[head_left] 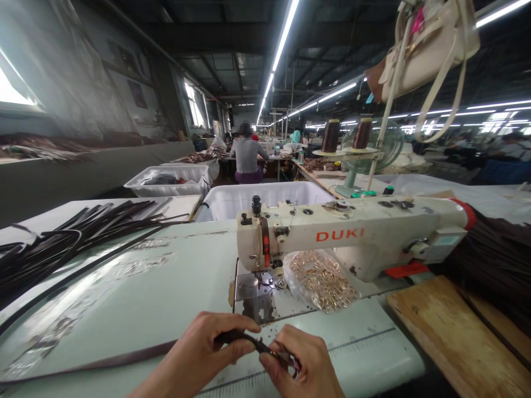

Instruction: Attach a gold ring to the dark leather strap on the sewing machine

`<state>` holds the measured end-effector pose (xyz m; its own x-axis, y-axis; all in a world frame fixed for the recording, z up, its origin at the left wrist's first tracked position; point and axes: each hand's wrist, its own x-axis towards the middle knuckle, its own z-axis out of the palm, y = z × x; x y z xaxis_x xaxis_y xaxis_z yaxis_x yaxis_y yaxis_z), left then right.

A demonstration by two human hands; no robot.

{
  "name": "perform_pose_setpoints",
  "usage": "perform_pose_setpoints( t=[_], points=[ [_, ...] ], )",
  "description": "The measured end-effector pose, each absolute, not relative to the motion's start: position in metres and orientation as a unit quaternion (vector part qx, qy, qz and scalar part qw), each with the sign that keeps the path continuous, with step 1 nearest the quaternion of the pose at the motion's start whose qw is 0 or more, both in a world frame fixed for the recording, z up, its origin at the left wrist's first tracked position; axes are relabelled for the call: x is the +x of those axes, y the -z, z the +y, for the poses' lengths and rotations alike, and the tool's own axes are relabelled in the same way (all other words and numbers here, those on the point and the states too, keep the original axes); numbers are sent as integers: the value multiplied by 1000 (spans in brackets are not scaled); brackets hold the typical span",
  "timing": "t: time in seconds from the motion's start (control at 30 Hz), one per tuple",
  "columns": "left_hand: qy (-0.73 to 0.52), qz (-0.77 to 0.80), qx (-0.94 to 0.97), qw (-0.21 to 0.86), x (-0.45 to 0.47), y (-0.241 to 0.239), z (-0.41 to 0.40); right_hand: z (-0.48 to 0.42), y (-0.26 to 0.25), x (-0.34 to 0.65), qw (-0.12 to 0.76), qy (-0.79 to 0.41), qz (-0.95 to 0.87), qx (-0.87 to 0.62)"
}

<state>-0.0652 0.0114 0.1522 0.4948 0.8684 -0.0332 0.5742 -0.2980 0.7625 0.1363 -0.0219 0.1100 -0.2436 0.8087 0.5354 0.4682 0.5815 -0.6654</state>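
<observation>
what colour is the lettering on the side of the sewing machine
Orange-red, on the cream body of the sewing machine; the head view shows it clearly.

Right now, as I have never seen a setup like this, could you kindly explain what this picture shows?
The single picture comes from a camera worn on a person's head, looking down at their own bare hands. The left hand and right hand together pinch the end of a long dark strap that trails leftward across the pale green table. Behind them stands a cream sewing machine, with a clear bag of gold metal rings under its arm. More dark straps lie piled at the left, a wooden board at the right.
</observation>
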Motion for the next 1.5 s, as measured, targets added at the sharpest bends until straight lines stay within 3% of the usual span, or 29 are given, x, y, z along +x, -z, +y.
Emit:
perform_pose_setpoints(
  t=[0.27,0.4,0.5,0.6,0.73,0.83,1.03,1.13,1.27,1.5],
  points=[
    [-201,421,758,456,-60,-160,24,-13,-100,133,459,-199,-752,-430],
    [-144,438,800,383,-62,-152,51,8,-101,128,406,-285,-718,-488],
    [-102,450,819,340,-63,-143,79,32,-103,134,330,-240,-749,-523],
    [-78,451,831,316,-61,-137,101,57,-101,147,308,-184,-809,-466],
    [-55,441,847,291,-56,-136,116,77,-93,156,296,-196,-877,-324],
    [-45,438,857,269,-52,-138,120,83,-91,154,274,-179,-893,-309],
    [-91,458,873,144,-53,-139,100,86,-96,150,228,-151,-910,-311],
    [-152,457,876,32,-60,-129,83,87,-97,151,231,-144,-910,-313],
    [-205,320,916,-128,-69,-106,70,88,-95,152,213,-132,-916,-315],
    [-209,187,938,-206,-68,-110,75,86,-89,151,225,-120,-908,-332]
  ],
)
